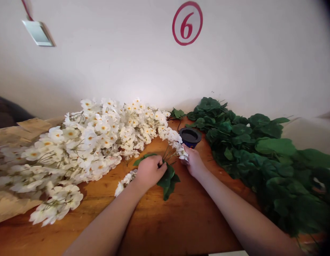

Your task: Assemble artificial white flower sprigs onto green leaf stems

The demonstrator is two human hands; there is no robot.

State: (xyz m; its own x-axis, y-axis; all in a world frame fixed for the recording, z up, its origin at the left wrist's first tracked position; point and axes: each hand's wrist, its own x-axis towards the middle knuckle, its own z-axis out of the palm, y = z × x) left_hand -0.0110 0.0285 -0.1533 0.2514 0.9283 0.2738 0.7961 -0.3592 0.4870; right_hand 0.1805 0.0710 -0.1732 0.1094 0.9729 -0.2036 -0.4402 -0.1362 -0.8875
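My left hand (151,170) is closed around the base of a bunch of artificial green leaves (169,180), with thin flower stems (168,153) rising out of the grip. At the upper end of those stems, my right hand (193,160) pinches white artificial flowers (176,141) between thumb and fingers. More white blossoms (124,182) show beside my left wrist, partly behind the forearm. Just beyond my right hand stands a dark round tub (190,137) with a black rim. My palms hide the exact hold on the stems.
A large heap of white flowers (95,131) covers the left of the wooden table (178,224), with brown paper (18,131) at its edge. Green leaves (261,153) are piled along the right. Behind is a wall (114,53) with a red number 6 (187,25).
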